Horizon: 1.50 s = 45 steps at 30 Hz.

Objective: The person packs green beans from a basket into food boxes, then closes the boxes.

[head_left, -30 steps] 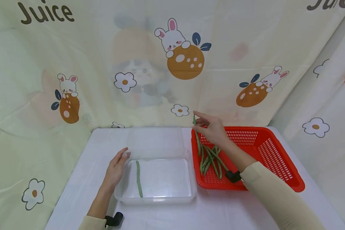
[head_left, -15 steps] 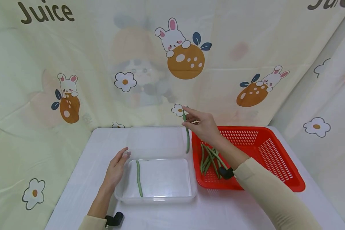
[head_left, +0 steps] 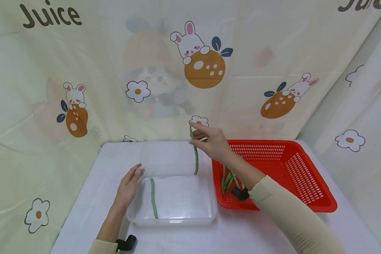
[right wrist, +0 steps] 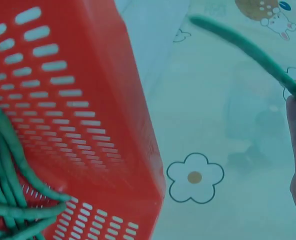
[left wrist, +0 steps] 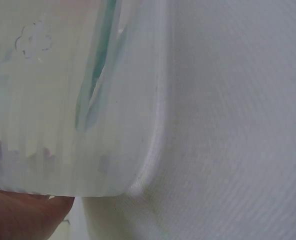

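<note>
In the head view my right hand (head_left: 211, 141) pinches a green bean (head_left: 196, 160) near its upper end. The bean hangs nearly upright over the back right part of a clear plastic container (head_left: 177, 221). One more green bean (head_left: 153, 199) lies lengthwise inside that container, toward its left side. My left hand (head_left: 128, 185) rests along the container's left wall, fingers fairly straight. In the left wrist view part of the left hand (left wrist: 23, 215) shows against the container wall (left wrist: 123, 150). The right wrist view shows the held bean (right wrist: 248, 47) sticking out from the fingertips.
A red perforated basket (head_left: 304, 169) stands right of the container. Several green beans (right wrist: 8, 160) lie in its left part, partly hidden by my right forearm in the head view. A white cloth covers the table (head_left: 165, 240); a printed curtain (head_left: 114, 53) hangs behind.
My right hand has carried the pinched green bean leftward, from above the basket's left edge to over the container. The left hand has stayed in place.
</note>
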Available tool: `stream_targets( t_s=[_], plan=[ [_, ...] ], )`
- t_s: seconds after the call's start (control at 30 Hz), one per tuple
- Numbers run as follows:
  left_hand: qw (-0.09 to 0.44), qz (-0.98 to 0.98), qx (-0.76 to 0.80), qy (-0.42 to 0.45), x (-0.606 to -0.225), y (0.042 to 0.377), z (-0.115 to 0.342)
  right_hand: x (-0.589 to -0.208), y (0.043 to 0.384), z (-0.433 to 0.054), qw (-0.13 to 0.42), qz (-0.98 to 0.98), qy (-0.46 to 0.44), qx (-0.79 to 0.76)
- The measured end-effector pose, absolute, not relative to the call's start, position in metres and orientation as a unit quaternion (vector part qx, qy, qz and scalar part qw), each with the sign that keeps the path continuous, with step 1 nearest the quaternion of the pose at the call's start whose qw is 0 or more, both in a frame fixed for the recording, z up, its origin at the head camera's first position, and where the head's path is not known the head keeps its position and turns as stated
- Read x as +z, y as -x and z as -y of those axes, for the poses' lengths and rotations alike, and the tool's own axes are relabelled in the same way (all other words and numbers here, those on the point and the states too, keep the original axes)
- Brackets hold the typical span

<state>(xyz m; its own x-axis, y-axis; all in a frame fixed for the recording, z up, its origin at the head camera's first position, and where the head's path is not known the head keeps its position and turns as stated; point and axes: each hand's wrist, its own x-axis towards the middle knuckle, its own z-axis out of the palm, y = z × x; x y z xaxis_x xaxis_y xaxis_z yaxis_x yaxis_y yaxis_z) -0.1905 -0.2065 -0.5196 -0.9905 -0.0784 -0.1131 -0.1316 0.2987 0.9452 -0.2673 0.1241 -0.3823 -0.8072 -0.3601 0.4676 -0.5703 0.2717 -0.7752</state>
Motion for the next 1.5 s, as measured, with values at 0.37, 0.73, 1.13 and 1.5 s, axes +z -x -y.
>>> stream_targets(
  t_s=[0.37,0.73,1.13,1.5],
  plan=[
    [0.024,-0.801,0.594,0.066,-0.517,0.189,0.206,-0.390,0.265,-0.103,0.086,0.789,-0.290,0.535],
    [0.024,-0.802,0.593,0.065,-0.519,0.189,0.206,-0.393,0.261,-0.086,0.068,0.789,-0.294,0.536],
    [0.029,-0.802,0.593,0.064,-0.518,0.190,0.206,-0.393,0.262,-0.069,0.060,0.781,-0.304,0.542],
    [0.033,-0.799,0.597,0.066,-0.520,0.192,0.207,-0.396,0.258,-0.051,0.046,0.783,-0.305,0.539]
  ],
)
